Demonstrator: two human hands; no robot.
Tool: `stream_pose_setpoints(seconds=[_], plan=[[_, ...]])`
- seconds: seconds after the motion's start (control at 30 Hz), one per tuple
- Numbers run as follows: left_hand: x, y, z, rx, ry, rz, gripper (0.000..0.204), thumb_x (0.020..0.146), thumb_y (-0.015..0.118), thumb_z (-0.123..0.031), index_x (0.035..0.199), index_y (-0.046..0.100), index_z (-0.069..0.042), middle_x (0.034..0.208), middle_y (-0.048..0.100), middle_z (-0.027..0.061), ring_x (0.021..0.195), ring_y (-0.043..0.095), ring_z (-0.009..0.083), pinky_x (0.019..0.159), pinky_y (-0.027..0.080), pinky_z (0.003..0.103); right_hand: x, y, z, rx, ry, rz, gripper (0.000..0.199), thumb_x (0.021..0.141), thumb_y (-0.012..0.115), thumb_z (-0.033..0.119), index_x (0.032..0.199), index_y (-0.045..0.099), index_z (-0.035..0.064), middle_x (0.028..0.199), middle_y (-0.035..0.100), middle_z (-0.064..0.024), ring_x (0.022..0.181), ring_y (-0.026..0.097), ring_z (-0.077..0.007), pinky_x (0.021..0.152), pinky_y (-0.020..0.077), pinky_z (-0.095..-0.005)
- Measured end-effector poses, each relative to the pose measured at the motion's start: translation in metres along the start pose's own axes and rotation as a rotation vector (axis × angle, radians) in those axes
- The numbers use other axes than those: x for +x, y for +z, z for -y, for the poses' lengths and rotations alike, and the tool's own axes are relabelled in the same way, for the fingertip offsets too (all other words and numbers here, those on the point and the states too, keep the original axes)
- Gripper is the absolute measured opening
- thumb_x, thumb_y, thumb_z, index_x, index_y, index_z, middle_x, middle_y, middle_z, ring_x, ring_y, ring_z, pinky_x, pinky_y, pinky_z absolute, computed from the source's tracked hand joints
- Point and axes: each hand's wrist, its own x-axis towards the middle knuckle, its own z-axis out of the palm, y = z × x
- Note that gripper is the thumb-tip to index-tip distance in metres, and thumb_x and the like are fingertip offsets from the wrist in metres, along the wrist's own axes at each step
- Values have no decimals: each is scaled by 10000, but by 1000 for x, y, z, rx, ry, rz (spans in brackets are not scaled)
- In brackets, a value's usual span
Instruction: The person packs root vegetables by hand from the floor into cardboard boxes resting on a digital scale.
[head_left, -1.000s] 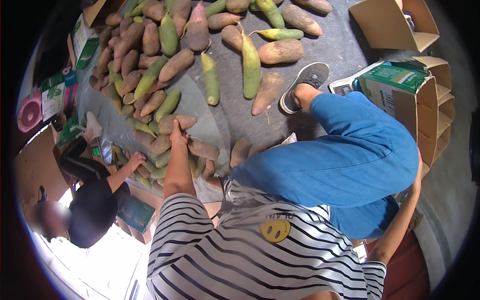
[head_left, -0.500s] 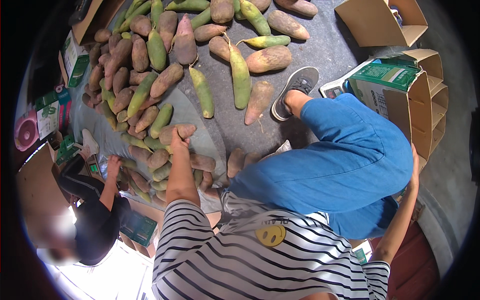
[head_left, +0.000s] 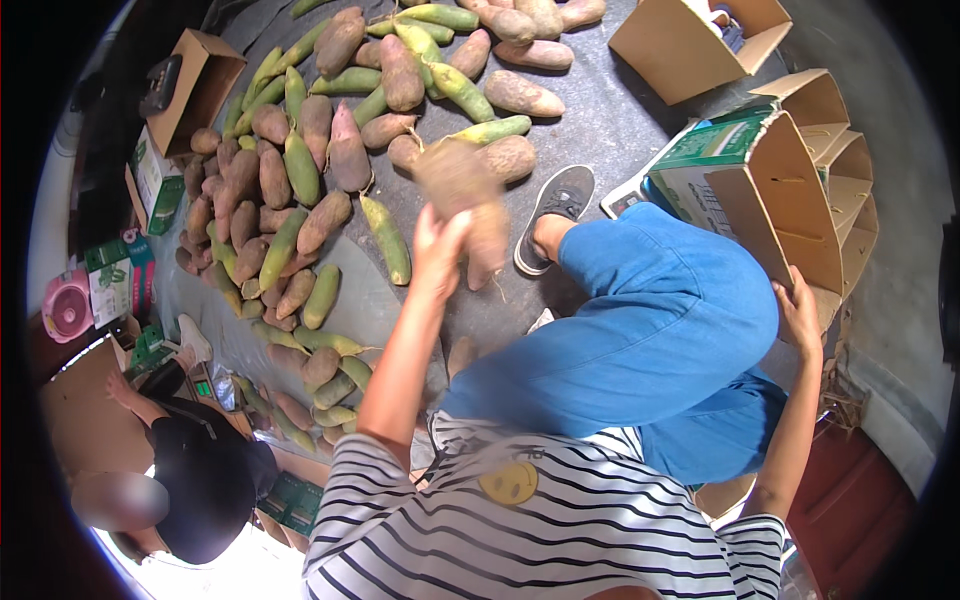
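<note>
One striped shirt (head_left: 560, 545) is nearest, then blue trousers (head_left: 620, 320), the right hand (head_left: 797, 315) touching an open carton (head_left: 785, 195), its grip unclear, the left hand (head_left: 440, 250) grasping a blurred brown root (head_left: 458, 178) above the grey mat (head_left: 595, 110), and piled roots (head_left: 275, 178) beyond.

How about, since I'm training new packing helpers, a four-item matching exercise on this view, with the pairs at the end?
1. Left hand
2. Right hand
3. Trousers
4. Shoe

A. Plain blue
B. At the edge of a cardboard box
C. Dark with a pale rim
D. Holding a motion-blurred brown root

Pairs: 1-D, 2-B, 3-A, 4-C
</note>
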Motion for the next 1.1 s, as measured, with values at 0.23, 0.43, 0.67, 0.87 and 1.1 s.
stream_pose_setpoints(seconds=[0.23,0.43,0.67,0.87,1.1], plan=[[16,268,-29,393,950,627,819,567,784,-242,1238,389,14,1170,467,190,1122,459,321,943,410,390,-3,2,3,12,-25,-3,197,872,565,82,1041,498,5,866,575,-167,758,543,-248,715,443,-323],[17,370,13,815,1212,892,651,537,782,-237,1083,519,-1,1047,539,162,990,507,327,858,453,401,-3,5,3,-128,-176,-136,223,827,574,34,1035,498,17,847,574,-199,747,532,-356,682,441,-357],[32,389,57,1461,769,1285,505,603,769,-219,1047,599,-48,997,633,132,999,558,312,853,468,388,-8,2,12,-57,-36,24,185,820,569,15,984,485,28,800,529,-205,724,520,-371,632,414,-404],[28,379,55,1424,605,1109,413,728,625,-120,1138,586,-85,1044,622,137,1022,582,292,848,475,403,-7,4,11,-49,-79,-20,175,809,583,-1,927,456,19,799,522,-207,739,519,-391,648,421,-398],[21,245,14,360,426,831,407,849,610,-186,1216,517,-36,1166,544,88,1111,506,196,945,415,346,-4,2,10,-21,-156,-41,180,810,591,-5,924,452,14,723,479,-206,634,464,-352,608,416,-364]])
